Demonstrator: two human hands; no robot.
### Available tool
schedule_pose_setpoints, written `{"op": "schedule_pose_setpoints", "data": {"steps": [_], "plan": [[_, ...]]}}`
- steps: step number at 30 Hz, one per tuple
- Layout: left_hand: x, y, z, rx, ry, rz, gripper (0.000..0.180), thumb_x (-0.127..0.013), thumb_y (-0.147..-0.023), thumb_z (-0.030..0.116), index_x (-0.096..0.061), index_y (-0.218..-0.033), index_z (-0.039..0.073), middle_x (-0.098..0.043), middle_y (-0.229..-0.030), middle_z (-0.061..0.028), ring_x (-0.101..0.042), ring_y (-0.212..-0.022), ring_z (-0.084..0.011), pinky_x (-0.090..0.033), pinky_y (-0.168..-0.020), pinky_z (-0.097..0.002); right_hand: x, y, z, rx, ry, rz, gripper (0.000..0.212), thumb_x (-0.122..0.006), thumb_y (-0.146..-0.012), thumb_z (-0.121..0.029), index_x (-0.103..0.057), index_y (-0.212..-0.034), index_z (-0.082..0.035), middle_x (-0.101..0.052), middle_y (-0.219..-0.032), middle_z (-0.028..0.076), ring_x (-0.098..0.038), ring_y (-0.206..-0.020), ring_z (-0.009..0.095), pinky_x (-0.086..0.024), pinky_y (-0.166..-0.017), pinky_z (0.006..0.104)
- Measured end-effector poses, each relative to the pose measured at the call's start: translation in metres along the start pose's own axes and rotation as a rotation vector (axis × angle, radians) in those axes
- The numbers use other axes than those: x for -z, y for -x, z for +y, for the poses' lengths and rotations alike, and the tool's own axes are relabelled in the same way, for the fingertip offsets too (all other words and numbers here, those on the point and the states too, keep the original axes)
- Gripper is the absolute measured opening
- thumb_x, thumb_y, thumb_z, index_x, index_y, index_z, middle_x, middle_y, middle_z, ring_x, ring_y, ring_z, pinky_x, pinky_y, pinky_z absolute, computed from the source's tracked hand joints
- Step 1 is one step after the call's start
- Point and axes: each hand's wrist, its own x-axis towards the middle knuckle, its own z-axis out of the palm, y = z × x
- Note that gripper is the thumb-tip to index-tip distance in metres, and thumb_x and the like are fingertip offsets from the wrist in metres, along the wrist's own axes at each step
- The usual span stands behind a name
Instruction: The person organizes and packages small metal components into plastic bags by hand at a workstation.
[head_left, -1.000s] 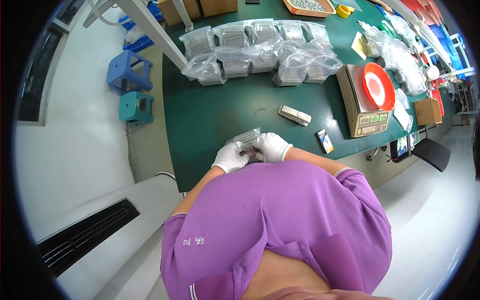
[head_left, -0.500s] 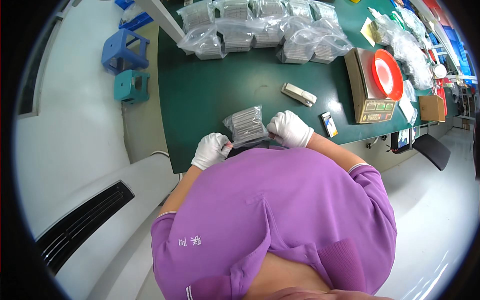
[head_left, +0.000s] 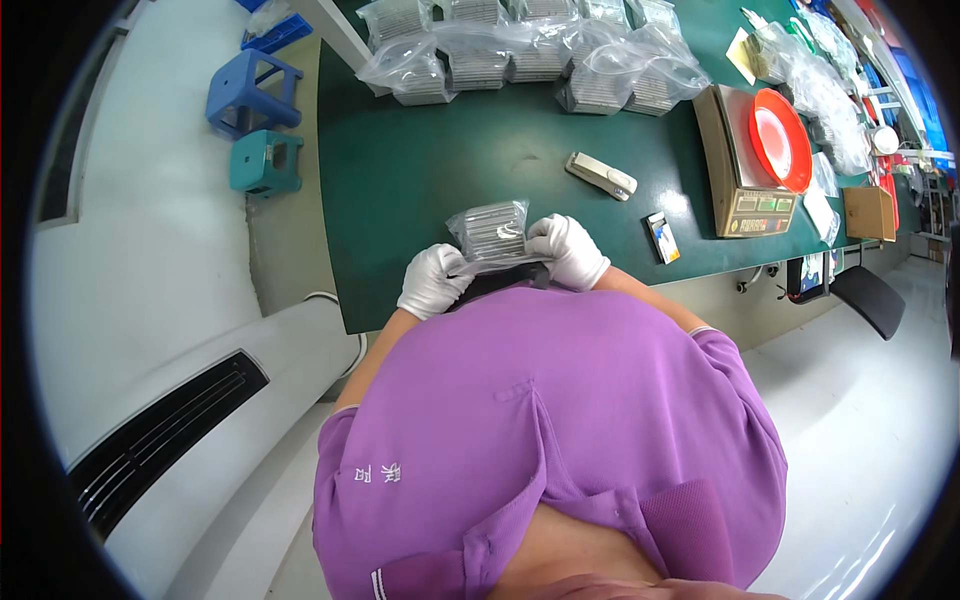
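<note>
A clear plastic bag (head_left: 490, 232) packed with a stack of grey strip-like pieces lies on the green table's near edge, close to my body. My left hand (head_left: 434, 281), in a white glove, pinches the bag's near left corner. At the near right corner my right hand (head_left: 568, 250), gloved as well, has its fingers closed on the bag's edge. The bag's open-looking near end stretches flat between both hands. What the grey pieces are exactly, I cannot make out.
Several similar filled bags (head_left: 530, 65) stand in rows at the table's far side. A beige stapler (head_left: 601, 176) and a small box (head_left: 662, 238) lie to the right. Beyond them is a weighing scale (head_left: 757, 212) with a red plastic dish (head_left: 780, 140) on it.
My hands have drawn slightly inward along the bag's near end, which now looks pulled flatter. The right hand has turned, its fingers now pointing toward the bag.
</note>
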Motion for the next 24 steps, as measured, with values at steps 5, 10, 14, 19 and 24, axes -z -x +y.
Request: {"op": "schedule_pose_setpoints", "data": {"steps": [5,10,14,19,24], "plan": [[0.028,-0.026,0.022,0.026,0.48,0.298,0.022,-0.072,-0.072,0.001,-0.051,-0.074,0.003,-0.051,-0.07,-0.0001,-0.05,-0.063,-0.0066,-0.041,-0.057,-0.0214,0.043,-0.033,-0.018,-0.022,-0.065,0.247,0.017,-0.069,-0.059,-0.005,-0.06,-0.073,-0.009,-0.058,-0.075,0.008,-0.056,-0.072,0.028,-0.045,-0.062,0.036],[0.019,-0.031,-0.017,-0.023,0.383,0.331,0.04,-0.078,-0.065,0.006,-0.056,-0.098,0.004,-0.059,-0.09,-0.005,-0.058,-0.081,-0.0153,-0.047,-0.076,-0.0274,0.034,-0.037,0.013,-0.074,-0.2,0.229,0.039,-0.077,-0.06,-0.017,-0.061,-0.094,-0.008,-0.059,-0.091,0.009,-0.056,-0.088,0.027,-0.046,-0.076,0.0355],[0.008,-0.035,-0.024,-0.038,0.463,0.157,0.07,-0.082,-0.059,0.008,-0.046,-0.119,0.006,-0.051,-0.12,-0.0083,-0.051,-0.111,-0.022,-0.037,-0.098,-0.0329,0.026,-0.024,0.022,-0.103,-0.093,0.055,0.075,-0.081,-0.054,-0.023,-0.05,-0.121,-0.011,-0.05,-0.117,0.013,-0.047,-0.111,0.031,-0.039,-0.095,0.0369],[0.002,-0.074,-0.013,0.09,0.328,-0.085,0.037,-0.075,-0.065,0.009,-0.06,-0.099,0.006,-0.063,-0.097,-0.005,-0.06,-0.09,-0.0184,-0.047,-0.079,-0.0296,0.007,-0.057,0.027,-0.089,-0.308,0.025,0.034,-0.073,-0.063,-0.014,-0.065,-0.095,-0.01,-0.06,-0.094,0.011,-0.058,-0.089,0.029,-0.047,-0.079,0.0332],[-0.005,-0.031,-0.032,-0.294,0.134,-0.179,0.008,-0.066,-0.078,0.015,-0.066,-0.079,0.008,-0.064,-0.078,-0.0041,-0.059,-0.069,-0.0144,-0.046,-0.06,-0.027,0.006,-0.033,0.004,0.165,-0.296,-0.002,0.005,-0.068,-0.069,-0.008,-0.068,-0.074,-0.011,-0.061,-0.069,0.006,-0.058,-0.062,0.022,-0.045,-0.055,0.0299]]}}
